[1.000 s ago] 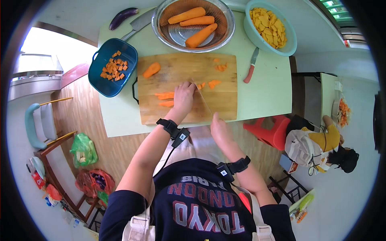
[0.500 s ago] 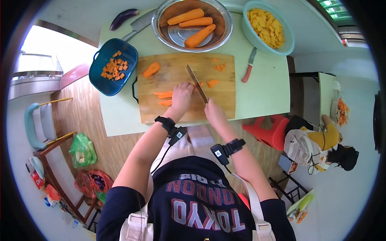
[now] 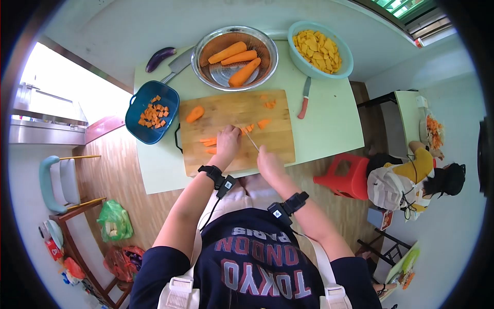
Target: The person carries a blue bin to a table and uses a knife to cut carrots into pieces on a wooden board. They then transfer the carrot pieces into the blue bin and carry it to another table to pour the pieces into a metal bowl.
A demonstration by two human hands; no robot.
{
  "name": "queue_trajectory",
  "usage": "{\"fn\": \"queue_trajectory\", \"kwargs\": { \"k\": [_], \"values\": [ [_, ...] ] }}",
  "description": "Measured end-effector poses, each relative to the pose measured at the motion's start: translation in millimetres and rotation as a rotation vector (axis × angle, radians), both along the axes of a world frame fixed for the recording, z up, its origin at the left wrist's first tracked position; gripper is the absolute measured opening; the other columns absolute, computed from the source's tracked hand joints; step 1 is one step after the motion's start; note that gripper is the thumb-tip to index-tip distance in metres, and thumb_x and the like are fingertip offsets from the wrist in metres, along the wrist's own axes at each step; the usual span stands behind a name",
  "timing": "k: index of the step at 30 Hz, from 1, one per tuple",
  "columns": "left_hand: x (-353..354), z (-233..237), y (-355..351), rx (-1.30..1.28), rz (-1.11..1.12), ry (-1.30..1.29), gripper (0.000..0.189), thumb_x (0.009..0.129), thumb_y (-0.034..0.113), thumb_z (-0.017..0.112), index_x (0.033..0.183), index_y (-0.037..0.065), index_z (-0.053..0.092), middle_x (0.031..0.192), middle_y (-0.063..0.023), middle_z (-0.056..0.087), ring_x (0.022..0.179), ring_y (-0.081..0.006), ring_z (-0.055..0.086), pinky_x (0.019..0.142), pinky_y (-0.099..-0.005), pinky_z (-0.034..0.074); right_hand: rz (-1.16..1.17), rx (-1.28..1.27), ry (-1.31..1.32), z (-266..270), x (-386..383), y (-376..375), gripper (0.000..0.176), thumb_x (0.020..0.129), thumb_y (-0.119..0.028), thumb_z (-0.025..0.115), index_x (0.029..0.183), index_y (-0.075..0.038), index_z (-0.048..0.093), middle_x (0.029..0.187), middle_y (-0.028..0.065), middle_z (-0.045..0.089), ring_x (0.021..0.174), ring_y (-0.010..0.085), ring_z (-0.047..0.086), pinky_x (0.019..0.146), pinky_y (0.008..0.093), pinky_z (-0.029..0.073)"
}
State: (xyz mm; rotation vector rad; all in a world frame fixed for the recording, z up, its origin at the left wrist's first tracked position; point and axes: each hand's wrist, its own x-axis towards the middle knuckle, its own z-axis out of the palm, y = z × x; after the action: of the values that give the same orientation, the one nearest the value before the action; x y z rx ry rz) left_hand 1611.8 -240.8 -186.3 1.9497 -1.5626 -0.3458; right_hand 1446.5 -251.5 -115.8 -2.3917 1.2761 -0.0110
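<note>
My right hand [image 3: 268, 160] is closed round the handle of a knife [image 3: 251, 140], whose blade points up and left over the wooden cutting board [image 3: 278, 149]. Just left of the blade, my left hand [image 3: 228, 141] has its fingers bent together on a carrot piece that they mostly hide. Small cut carrot pieces [image 3: 248, 129] lie right of my fingertips. Carrot sticks [image 3: 208, 142] rest at the left of my left hand, and a carrot chunk [image 3: 195, 114] lies at the board's upper left.
A blue basket [image 3: 134, 110] holds carrot cubes. Behind the board are a steel bowl [image 3: 272, 64] with carrots, a cleaver [image 3: 181, 62] and an eggplant [image 3: 160, 59]. A light blue bowl [image 3: 346, 56] holds yellow slices, near a red-handled knife [image 3: 304, 98]. Another person [image 3: 411, 170] sits at right.
The view has shifted, so the table sits lower in it. The knife blade has turned more edge-on, and more separate carrot pieces show beside my left fingertips.
</note>
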Motion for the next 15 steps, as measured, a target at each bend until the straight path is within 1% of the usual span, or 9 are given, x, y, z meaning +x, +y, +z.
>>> {"fn": "queue_trajectory", "kwargs": {
  "k": [1, 4, 6, 10, 13, 15],
  "values": [
    [-2, -3, 1, 0.000, 0.003, 0.002, 0.004, 0.076, 0.010, 0.057, 0.078, 0.008, 0.060, 0.082, -0.0096, 0.058, 0.081, -0.0294, 0.056, 0.069, -0.0410, 0.042, 0.003, 0.000, 0.002, -5, -3, 4, 0.018, 0.086, -0.013, 0.046, 0.094, 0.004, 0.045, 0.056, 0.0208, 0.057, 0.053, 0.0392, 0.058, 0.046, 0.0495, 0.044],
    [-5, -9, -1, 0.009, 0.036, -0.023, 0.006, 0.076, 0.008, 0.056, 0.080, 0.007, 0.059, 0.085, -0.0108, 0.057, 0.082, -0.0301, 0.056, 0.071, -0.0408, 0.041, 0.006, 0.004, 0.034, 2, 1, 8, 0.020, 0.085, -0.010, 0.045, 0.097, 0.007, 0.045, 0.057, 0.0213, 0.058, 0.053, 0.0388, 0.059, 0.046, 0.0477, 0.046],
    [-4, -11, -1, -0.005, 0.035, -0.013, 0.009, 0.076, 0.005, 0.054, 0.083, 0.006, 0.059, 0.085, -0.0123, 0.057, 0.083, -0.0310, 0.055, 0.073, -0.0403, 0.041, -0.005, 0.098, 0.133, 10, 5, 8, 0.015, 0.083, -0.007, 0.042, 0.094, 0.004, 0.045, 0.067, 0.0221, 0.062, 0.064, 0.0376, 0.063, 0.056, 0.0463, 0.050],
    [-4, -14, -1, -0.030, 0.026, 0.026, 0.009, 0.076, 0.004, 0.053, 0.083, 0.005, 0.059, 0.085, -0.0129, 0.057, 0.084, -0.0315, 0.054, 0.074, -0.0402, 0.041, -0.022, 0.147, 0.150, 10, 10, 6, 0.016, 0.083, -0.006, 0.042, 0.095, 0.005, 0.045, 0.069, 0.0227, 0.062, 0.066, 0.0379, 0.063, 0.057, 0.0464, 0.050],
    [-3, -13, -3, -0.038, 0.020, 0.055, 0.010, 0.075, 0.003, 0.053, 0.083, 0.004, 0.059, 0.086, -0.0134, 0.057, 0.081, -0.0321, 0.054, 0.073, -0.0402, 0.042, -0.048, 0.194, 0.172, 3, 17, 0, 0.019, 0.084, -0.006, 0.043, 0.098, 0.006, 0.044, 0.069, 0.0225, 0.062, 0.066, 0.0383, 0.063, 0.057, 0.0468, 0.050],
    [-5, -13, -1, -0.083, 0.052, 0.098, 0.008, 0.074, 0.002, 0.055, 0.081, 0.004, 0.059, 0.084, -0.0135, 0.058, 0.079, -0.0327, 0.054, 0.072, -0.0406, 0.042, -0.031, 0.078, -0.002, -17, 20, -5, 0.017, 0.085, -0.008, 0.044, 0.094, 0.007, 0.045, 0.063, 0.0229, 0.060, 0.061, 0.0393, 0.061, 0.053, 0.0472, 0.049]
  ]
}}
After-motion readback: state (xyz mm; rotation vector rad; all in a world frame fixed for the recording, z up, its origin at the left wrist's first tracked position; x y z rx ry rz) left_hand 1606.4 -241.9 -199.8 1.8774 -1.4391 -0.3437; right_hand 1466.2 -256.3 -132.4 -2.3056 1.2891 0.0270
